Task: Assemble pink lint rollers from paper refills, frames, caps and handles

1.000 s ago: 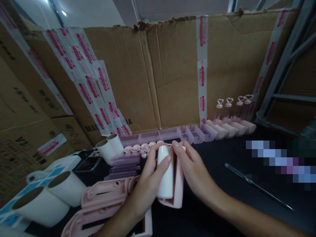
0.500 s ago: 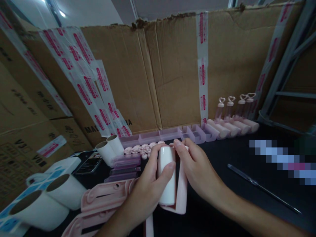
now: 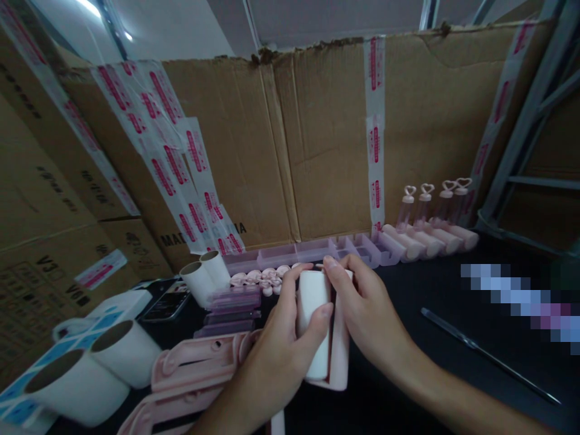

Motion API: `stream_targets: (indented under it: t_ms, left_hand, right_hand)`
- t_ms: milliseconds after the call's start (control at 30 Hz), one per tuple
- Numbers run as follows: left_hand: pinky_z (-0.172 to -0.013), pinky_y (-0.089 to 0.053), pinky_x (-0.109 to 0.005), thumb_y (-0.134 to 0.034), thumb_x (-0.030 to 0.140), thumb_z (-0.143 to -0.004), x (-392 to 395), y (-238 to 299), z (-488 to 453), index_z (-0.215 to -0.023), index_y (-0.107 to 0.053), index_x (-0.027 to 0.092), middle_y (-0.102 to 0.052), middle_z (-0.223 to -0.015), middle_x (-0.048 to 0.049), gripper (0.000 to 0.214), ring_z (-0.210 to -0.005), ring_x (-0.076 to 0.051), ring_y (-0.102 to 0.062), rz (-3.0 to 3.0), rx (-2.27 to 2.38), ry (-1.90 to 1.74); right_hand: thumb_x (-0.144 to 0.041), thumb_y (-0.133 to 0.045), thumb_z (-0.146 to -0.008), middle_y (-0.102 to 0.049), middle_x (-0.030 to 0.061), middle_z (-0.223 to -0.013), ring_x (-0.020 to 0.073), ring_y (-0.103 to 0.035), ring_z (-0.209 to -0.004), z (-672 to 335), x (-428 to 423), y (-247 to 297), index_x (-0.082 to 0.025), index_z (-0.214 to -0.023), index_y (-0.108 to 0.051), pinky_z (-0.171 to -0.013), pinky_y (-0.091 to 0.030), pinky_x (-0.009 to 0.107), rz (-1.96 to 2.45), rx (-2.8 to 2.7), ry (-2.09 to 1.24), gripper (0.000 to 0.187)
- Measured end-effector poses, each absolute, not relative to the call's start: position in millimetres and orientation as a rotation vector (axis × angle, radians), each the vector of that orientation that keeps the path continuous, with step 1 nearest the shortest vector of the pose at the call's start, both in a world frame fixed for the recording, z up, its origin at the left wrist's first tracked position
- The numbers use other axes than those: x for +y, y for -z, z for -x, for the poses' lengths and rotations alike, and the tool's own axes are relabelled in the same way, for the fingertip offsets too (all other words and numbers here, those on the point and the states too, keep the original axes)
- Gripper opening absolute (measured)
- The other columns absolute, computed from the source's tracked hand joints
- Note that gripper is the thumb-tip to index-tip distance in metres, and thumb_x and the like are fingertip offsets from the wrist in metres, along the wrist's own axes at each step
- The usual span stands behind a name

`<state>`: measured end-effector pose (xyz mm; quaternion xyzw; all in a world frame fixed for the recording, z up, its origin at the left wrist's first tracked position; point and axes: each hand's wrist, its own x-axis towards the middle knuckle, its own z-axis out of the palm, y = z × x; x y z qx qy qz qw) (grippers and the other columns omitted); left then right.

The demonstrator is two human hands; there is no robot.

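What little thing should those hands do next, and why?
Maybe the left hand could gently nudge the white cylinder toward the right side of the pink case: the left thumb lies on the cylinder, a dark gap shows there, and the right hand holds the case's far end.

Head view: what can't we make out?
All head view:
Pink casing, upper part: behind right hand.
White cylinder, middle: under thumb of left hand.
Nearer pink shell: cut by bottom edge, forearm over it.
Phone screen: too small.
Far right: pixelated patch.
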<state>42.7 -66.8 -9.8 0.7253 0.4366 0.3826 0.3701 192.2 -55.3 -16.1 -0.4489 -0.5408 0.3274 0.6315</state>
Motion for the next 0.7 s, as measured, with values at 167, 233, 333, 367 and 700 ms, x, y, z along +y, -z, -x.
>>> stream_targets:
  t_ms: [167, 233, 333, 367, 700]
  left_hand:
    - [-0.116, -0.032, -0.040, -0.056, 0.052, -0.095, -70, 11, -38, -0.152, -0.038, 0.028, -0.052, -0.149, -0.0088, 0.064, -0.139, -0.030, -0.044, -1.869, 1.152, -0.966]
    - [-0.110, -0.039, -0.039, -0.056, 0.051, -0.095, -72, 9, -36, -0.147, -0.046, 0.026, -0.060, -0.141, -0.0088, 0.059, -0.131, -0.031, -0.052, -1.909, 1.136, -0.924]
    - [-0.102, -0.045, -0.034, -0.053, 0.049, -0.098, -76, 6, -35, -0.146, -0.048, 0.028, -0.064, -0.134, -0.0054, 0.053, -0.120, -0.026, -0.059, -1.962, 1.078, -0.865]
    - [-0.099, -0.046, -0.032, -0.053, 0.048, -0.098, -77, 5, -35, -0.147, -0.046, 0.028, -0.065, -0.132, -0.0042, 0.053, -0.117, -0.025, -0.060, -1.976, 1.061, -0.842]
    - [-0.090, -0.050, -0.026, -0.060, 0.041, -0.096, -80, 5, -43, -0.143, -0.051, 0.029, -0.068, -0.128, -0.0023, 0.049, -0.101, -0.018, -0.066, -1.803, 0.927, -0.927]
  right_hand:
    - [-0.057, -0.054, -0.097, -0.052, -0.0035, -0.072, 0.0127, -0.048, -0.066, -191, -63, 18, -0.022, -0.081, -0.053, -0.058, -0.039, 0.025, 0.903, -1.235, -0.820, 0.038]
    - [-0.056, -0.052, -0.098, -0.050, -0.0038, -0.074, 0.0125, -0.046, -0.066, -190, -67, 20, -0.022, -0.083, -0.052, -0.059, -0.039, 0.025, 0.846, -1.231, -0.857, 0.037]
    - [-0.056, -0.044, -0.102, -0.050, -0.0031, -0.078, 0.0131, -0.047, -0.068, -188, -71, 25, -0.024, -0.089, -0.051, -0.060, -0.042, 0.025, 0.770, -1.195, -0.887, 0.036]
    - [-0.057, -0.041, -0.103, -0.050, -0.0028, -0.079, 0.0134, -0.048, -0.069, -187, -71, 26, -0.024, -0.091, -0.051, -0.061, -0.043, 0.025, 0.748, -1.179, -0.894, 0.036]
    - [-0.059, -0.034, -0.102, -0.058, 0.0029, -0.093, 0.0177, -0.057, -0.075, -188, -67, 39, -0.027, -0.109, -0.053, -0.064, -0.051, 0.029, 0.769, -1.178, -0.903, 0.039]
